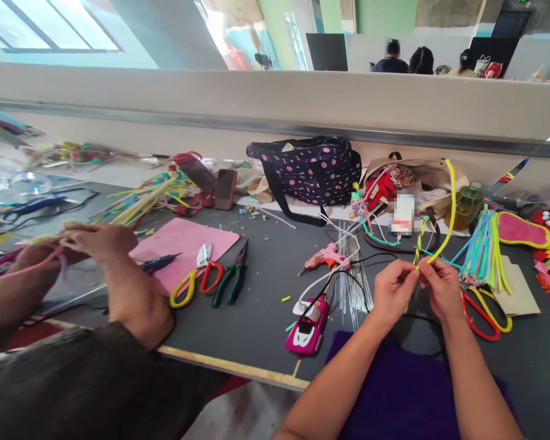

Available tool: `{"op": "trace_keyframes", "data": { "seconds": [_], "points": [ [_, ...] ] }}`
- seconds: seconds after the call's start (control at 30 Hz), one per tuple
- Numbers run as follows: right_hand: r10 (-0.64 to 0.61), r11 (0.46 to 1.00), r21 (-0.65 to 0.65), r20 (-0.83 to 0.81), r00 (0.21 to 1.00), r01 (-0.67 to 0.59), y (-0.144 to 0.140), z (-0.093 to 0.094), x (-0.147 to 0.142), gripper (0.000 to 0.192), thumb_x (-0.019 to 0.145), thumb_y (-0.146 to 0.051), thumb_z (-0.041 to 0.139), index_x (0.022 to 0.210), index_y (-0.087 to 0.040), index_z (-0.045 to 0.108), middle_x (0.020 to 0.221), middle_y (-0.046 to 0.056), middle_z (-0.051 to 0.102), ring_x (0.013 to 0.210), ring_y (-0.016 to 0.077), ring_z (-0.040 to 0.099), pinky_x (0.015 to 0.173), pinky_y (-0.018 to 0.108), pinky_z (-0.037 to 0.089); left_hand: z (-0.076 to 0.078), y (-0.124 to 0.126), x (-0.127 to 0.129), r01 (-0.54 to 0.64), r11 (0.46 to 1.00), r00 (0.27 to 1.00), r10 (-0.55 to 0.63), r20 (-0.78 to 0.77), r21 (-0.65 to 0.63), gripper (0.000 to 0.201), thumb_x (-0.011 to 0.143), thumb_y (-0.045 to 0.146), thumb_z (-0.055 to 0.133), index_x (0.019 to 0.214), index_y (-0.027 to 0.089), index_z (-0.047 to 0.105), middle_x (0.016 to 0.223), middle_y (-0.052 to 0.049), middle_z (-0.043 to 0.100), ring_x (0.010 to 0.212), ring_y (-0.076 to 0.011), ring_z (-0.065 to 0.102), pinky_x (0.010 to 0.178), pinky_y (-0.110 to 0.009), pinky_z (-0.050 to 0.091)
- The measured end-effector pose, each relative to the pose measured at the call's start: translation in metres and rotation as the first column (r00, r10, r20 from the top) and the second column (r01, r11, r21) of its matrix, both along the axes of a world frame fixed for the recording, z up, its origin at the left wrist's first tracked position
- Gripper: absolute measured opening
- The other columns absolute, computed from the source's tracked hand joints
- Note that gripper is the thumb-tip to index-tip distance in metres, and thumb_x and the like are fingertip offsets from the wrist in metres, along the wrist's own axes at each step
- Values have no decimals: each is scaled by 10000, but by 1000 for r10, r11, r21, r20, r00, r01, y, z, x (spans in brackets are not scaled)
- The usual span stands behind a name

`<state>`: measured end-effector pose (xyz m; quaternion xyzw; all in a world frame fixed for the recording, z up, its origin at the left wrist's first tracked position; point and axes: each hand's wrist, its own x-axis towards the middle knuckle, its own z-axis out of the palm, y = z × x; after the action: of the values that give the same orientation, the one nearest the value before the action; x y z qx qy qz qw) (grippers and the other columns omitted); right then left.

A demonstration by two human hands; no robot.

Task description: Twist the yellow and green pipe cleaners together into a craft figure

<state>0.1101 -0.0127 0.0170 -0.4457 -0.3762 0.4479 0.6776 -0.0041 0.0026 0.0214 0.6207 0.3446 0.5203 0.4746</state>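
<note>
Fingers of both hands, left hand (393, 289) and right hand (442, 287), pinch the yellow pipe cleaner (448, 211), which arcs up toward the counter's far edge.

Left hand (393, 287), right hand (441, 287): fingertips pinched together.

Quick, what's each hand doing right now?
Left hand: closed, pinching the yellow fuzzy pipe cleaner.
Right hand: closed, pinching the same pipe cleaner.
</note>
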Motion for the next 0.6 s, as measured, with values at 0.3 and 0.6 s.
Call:
{"op": "trace_keyframes", "data": {
  "seconds": [0.3,0.6],
  "points": [
    [-20,999,-44,-52,998,18,1,2,-2,236,700,-393,738,734,-177,648,624,-29,532,488,73,431,423,198,349,-2,2,3,-27,1000,1000,27,-2,-12,190,817,333,607,759,155,638,646,-9,637,532,-95,561,524,-200,439],
    [-205,978,-16,-247,947,208,2,3,15,207,682,-307,742,754,-178,596,652,-36,552,496,64,456,389,170,338,-7,4,2,-61,997,998,60,-20,-56,222,798,362,625,739,147,632,603,15,564,518,-74,439,498,-193,345]
  ]
}}
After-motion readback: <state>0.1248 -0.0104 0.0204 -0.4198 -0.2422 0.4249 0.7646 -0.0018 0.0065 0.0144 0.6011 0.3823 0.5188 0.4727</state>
